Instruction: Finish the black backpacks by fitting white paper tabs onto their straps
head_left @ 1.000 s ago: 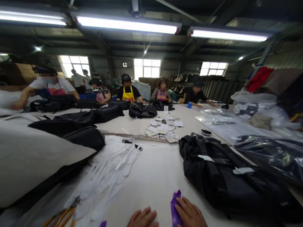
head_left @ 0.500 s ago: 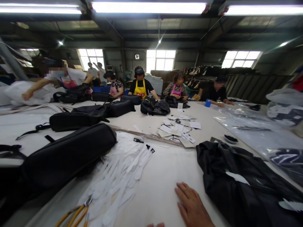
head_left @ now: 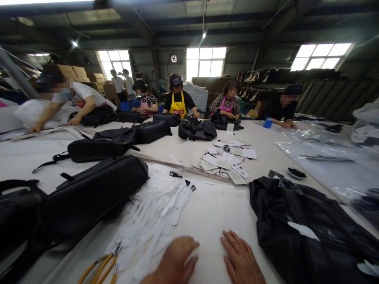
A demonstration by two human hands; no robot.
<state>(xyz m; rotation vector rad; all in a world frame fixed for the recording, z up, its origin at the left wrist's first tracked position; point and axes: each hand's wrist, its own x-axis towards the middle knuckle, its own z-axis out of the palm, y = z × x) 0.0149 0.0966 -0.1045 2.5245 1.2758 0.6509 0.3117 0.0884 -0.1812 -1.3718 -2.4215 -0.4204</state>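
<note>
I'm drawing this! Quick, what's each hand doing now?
Left hand: half open, loosely curled, nothing seen in it.
Right hand: open, palm down, nothing seen held.

The left hand [head_left: 178,257] curves loosely; the right hand [head_left: 241,257] is palm down.

A white-topped table [head_left: 213,205] fills the near part of the scene and stretches far across it. At the far side stands a dark wall [head_left: 171,70] with three bright, paned windows, one left [head_left: 115,61], one middle [head_left: 205,63] and one right [head_left: 322,56]. Dark roof beams [head_left: 237,39] run overhead, with a lit tube lamp [head_left: 44,2] at upper left and a small bright lamp [head_left: 204,35] hanging near the centre. Cardboard boxes [head_left: 67,71] are stacked far left, beyond a slanting post [head_left: 17,73]; ribbed dark panels [head_left: 322,94] stand far right.
</note>
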